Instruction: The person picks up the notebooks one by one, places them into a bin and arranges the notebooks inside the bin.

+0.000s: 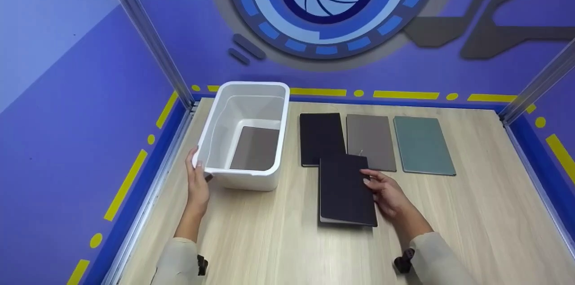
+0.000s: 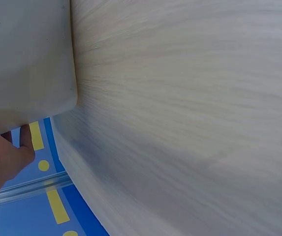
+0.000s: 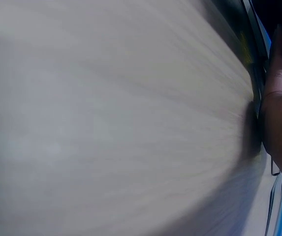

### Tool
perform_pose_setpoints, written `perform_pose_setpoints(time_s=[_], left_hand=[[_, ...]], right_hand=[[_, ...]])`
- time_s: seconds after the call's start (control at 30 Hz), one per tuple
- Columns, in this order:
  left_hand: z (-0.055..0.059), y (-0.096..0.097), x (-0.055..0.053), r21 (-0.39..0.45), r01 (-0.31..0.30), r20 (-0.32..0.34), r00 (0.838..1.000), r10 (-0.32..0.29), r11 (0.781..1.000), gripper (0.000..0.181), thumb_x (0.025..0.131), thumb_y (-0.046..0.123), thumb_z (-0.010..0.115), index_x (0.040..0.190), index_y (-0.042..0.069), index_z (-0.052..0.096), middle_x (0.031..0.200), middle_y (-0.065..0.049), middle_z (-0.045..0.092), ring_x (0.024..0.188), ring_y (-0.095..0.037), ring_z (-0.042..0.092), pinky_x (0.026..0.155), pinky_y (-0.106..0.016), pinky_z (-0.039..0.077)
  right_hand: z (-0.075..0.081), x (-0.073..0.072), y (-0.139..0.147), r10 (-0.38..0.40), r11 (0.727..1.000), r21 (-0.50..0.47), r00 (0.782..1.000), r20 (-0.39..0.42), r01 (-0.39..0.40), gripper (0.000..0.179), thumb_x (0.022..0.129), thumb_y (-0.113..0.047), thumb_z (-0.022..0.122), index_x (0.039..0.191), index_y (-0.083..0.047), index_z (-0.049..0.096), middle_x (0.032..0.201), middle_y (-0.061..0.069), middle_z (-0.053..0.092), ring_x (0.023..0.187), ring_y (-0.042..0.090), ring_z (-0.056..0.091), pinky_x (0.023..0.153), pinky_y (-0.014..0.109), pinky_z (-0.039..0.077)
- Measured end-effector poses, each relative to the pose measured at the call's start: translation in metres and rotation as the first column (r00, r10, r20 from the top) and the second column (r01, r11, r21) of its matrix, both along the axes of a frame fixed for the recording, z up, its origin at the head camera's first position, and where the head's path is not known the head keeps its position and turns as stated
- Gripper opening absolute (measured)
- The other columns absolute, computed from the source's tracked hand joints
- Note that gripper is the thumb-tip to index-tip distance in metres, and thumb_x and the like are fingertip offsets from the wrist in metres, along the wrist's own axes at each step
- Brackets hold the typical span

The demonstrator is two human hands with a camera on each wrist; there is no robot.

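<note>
My left hand [image 1: 197, 184] grips the near left corner of a white plastic bin [image 1: 285, 109], thumb and fingers at its rim. In the left wrist view that hand [image 2: 8, 157] shows below the bin's wall [image 2: 27, 59]. A taupe notebook [image 1: 256, 148] lies flat on the bin's floor. My right hand [image 1: 391, 195] holds a black notebook [image 1: 346, 190] by its right edge, with the thumb and fingertips on the cover. The held notebook's lower edge gapes slightly, showing pale pages. In the right wrist view the right hand [image 3: 281, 120] appears at the right side, beside the dark cover.
Behind the held notebook, a row on the wooden table [image 1: 296, 249] has another black notebook [image 1: 319, 136], a taupe notebook [image 1: 370, 136] and a green notebook [image 1: 424, 145]. The held one overlaps the first two in the head view. Blue walls [image 1: 157, 51] enclose the table.
</note>
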State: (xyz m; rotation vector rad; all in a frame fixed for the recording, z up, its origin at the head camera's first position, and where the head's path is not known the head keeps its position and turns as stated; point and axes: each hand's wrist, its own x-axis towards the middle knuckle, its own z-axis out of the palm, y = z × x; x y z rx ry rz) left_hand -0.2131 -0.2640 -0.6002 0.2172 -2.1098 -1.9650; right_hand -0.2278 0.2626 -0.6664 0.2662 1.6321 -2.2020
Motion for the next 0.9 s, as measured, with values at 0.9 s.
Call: perform_pose_setpoints(time_s=[0.9], left_hand=[[-0.0003,0.0007,-0.0025,-0.008,-0.008,0.006,1.000,0.008,1.000,0.054,0.117,0.028,0.023,0.170,0.024,0.015,0.167,-0.017,0.029,0.150,-0.033,0.036,0.116,-0.038,0.032]], right_hand=[[0.0022,-0.0012,0.0029,0.004,0.999,-0.041,1.000,0.009,-0.003,0.032,0.108,-0.008,0.058,0.133,-0.023,0.070,0.113,-0.009,0.074,0.100,0.008,0.073,0.087,0.029,0.061]])
